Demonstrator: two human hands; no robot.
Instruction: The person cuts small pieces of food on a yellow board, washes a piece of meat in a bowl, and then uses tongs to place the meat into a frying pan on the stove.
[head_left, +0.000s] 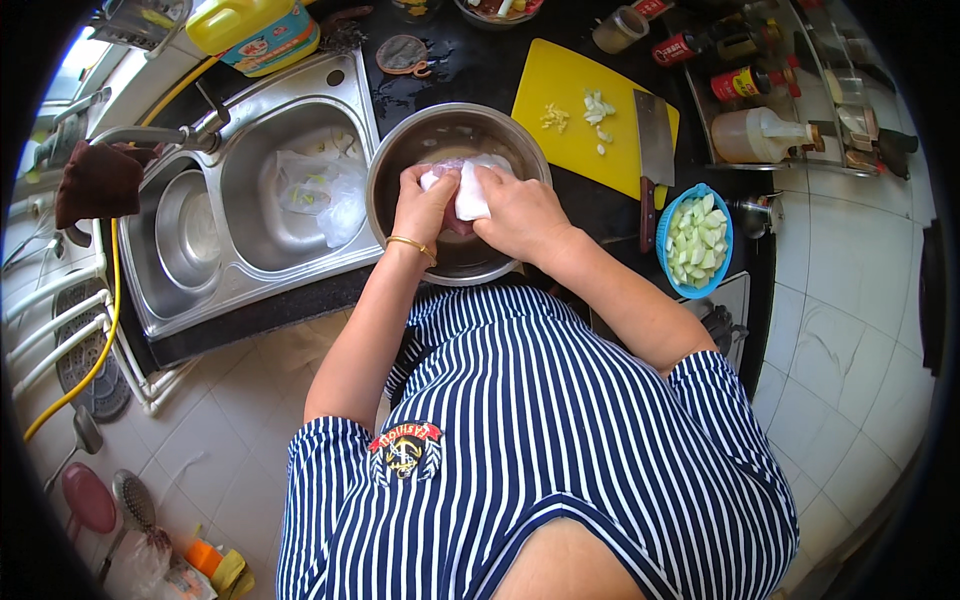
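Over a large stainless steel bowl (474, 264), both my hands grip one pinkish-red piece of raw meat (456, 219). My left hand (417, 214), a gold bangle on its wrist, holds the meat's left side. Opposite it, my right hand (525, 214) presses a white piece (471, 193) against the meat; whether this is paper, cloth or fat, I cannot tell. Both thumbs lie on top, close together. My fingers hide much of the meat's underside. The bowl stands at the counter's front edge, right of the sink.
A double steel sink (255, 259) holds plastic bags (337, 214) and a metal basin (187, 225). On a yellow cutting board (551, 82) lie chopped bits and a cleaver (655, 139). A blue basket (660, 236) holds pale green chunks (697, 240). Bottles (750, 135) stand on the right rack.
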